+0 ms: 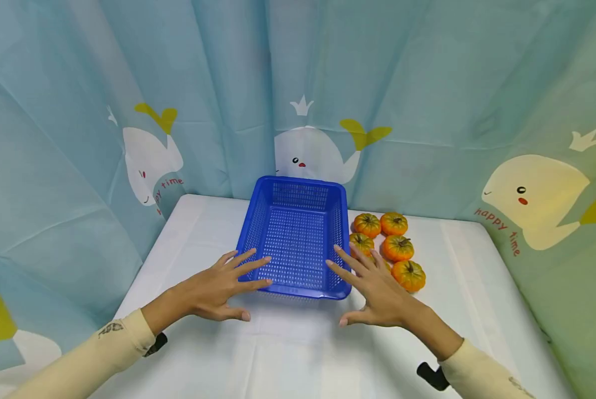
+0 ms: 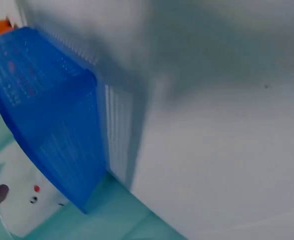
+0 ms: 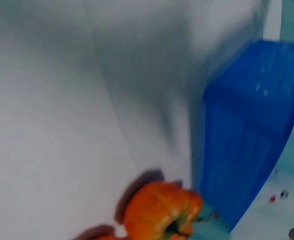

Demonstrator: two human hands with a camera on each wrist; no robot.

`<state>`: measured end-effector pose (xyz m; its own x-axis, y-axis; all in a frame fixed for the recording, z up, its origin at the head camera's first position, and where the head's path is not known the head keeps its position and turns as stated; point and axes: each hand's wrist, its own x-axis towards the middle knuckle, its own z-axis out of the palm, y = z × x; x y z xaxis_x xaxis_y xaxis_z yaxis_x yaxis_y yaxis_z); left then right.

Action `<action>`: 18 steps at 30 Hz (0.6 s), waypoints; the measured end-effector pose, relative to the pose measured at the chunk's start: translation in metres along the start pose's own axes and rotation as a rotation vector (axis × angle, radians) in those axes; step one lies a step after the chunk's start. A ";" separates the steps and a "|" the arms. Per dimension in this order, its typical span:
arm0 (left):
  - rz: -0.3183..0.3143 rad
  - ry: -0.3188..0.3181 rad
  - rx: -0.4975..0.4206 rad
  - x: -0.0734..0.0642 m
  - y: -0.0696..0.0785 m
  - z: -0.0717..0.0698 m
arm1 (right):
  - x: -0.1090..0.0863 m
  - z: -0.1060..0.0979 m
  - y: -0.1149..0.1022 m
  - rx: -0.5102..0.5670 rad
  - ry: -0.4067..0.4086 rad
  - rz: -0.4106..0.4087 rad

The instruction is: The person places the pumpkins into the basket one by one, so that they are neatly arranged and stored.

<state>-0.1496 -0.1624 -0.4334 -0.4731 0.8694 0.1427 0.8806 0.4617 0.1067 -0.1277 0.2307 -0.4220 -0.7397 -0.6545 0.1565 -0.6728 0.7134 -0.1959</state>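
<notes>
A blue plastic basket (image 1: 295, 238) with slotted walls stands on the white table, and its inside looks bare. Over its near left corner my left hand (image 1: 218, 288) is spread, fingers apart and nothing in them. My right hand (image 1: 380, 291) spreads over the near right corner in the same way, its fingertips overlapping the rim. Several small orange pumpkins (image 1: 397, 247) lie right of the basket, some partly hidden behind the right hand. The left wrist view shows the basket's outer wall (image 2: 67, 135); the right wrist view has a pumpkin (image 3: 161, 212) beside the basket (image 3: 246, 125).
A white cloth covers the table (image 1: 298, 354). Behind and around it hangs a light blue curtain (image 1: 218, 66) printed with white whales, close to the table's back edge. Dark straps show at both wrists.
</notes>
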 end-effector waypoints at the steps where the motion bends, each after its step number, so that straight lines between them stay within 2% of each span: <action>1: -0.012 0.007 -0.003 0.000 -0.003 0.000 | -0.002 -0.002 0.005 0.022 0.013 0.020; 9: -0.125 0.085 -0.121 -0.003 -0.027 0.007 | -0.026 -0.006 0.057 0.112 0.171 0.211; 14: -0.205 0.132 -0.157 -0.004 -0.043 0.014 | -0.041 -0.003 0.086 0.224 0.205 0.339; 18: -0.266 0.156 -0.197 -0.004 -0.054 0.020 | -0.050 0.001 0.104 0.279 0.214 0.403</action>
<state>-0.1951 -0.1872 -0.4597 -0.6968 0.6791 0.2308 0.7112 0.6124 0.3453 -0.1609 0.3378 -0.4514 -0.9449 -0.2563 0.2038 -0.3265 0.7849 -0.5266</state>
